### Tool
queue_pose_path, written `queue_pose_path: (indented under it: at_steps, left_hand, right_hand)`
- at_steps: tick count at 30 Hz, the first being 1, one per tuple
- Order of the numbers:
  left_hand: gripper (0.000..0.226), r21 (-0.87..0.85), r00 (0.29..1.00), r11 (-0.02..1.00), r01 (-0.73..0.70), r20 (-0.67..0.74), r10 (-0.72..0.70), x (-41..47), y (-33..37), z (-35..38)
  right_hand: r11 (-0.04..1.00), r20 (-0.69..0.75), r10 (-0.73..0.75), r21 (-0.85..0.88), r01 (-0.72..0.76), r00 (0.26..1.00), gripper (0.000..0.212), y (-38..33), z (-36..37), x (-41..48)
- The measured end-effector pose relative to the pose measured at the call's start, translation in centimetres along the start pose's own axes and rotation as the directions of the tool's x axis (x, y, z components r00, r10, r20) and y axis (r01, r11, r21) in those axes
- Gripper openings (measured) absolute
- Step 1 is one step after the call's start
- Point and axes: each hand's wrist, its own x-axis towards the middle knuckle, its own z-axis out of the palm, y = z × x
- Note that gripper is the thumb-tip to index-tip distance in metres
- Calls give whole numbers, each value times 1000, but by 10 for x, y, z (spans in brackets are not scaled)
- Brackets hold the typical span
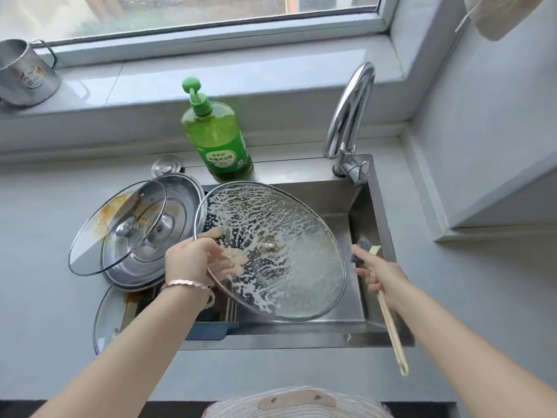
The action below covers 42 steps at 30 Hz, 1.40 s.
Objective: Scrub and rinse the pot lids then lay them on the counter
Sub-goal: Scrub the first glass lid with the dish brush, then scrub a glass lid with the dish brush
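Lots of soft daylight coming in through the window [187, 13] up top, so it's all bright and even with a cool greyish tint. Shadows are barely there, just a dimmer patch inside the sink [370, 206]. Glare streaks on the tap [349, 116] and windowsill [241, 67]. The fisheye lens bends the window frame and desk [39, 236] edge pretty hard. The view outside is washed out. The foam on the lid [286, 236] looks sharp, the brush [363, 244] a bit smeared.

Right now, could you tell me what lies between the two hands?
The soapy glass lid, gripped by the left hand; the right hand holds a brush. Head view.
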Motion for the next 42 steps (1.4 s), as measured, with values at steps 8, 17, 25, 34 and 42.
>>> queue_pose_path:
  at_steps: [8, 17, 25, 34, 42]
  left_hand:
    - [30, -154, 994, 985, 74, 91, -61, 23, -3, 17]
    - [26, 259, 945, 943, 211, 191, -264, 66, -31, 39]
    - [20, 573, 936, 820, 0, 289, -202, 82, -36, 36]
    - [25, 643, 942, 748, -165, 328, -73, 89, -21, 36]
    - [26, 632, 941, 732, -257, 337, 39, 99, 6, 56]
  right_hand:
    - [901, 467, 57, 357, -247, 882, 26, -17, 12, -14]
    - [963, 133, -241, 154, 221, 961, 19, -35, -11, -5]
    - [980, -160, -176, -120, 158, 971, 5, -3, -2, 38]
    - [976, -250, 107, 213, -53, 962, 26, 24, 46, 99]
    - [975, -301, 215, 126, -185, 929, 15, 52, 48, 130]
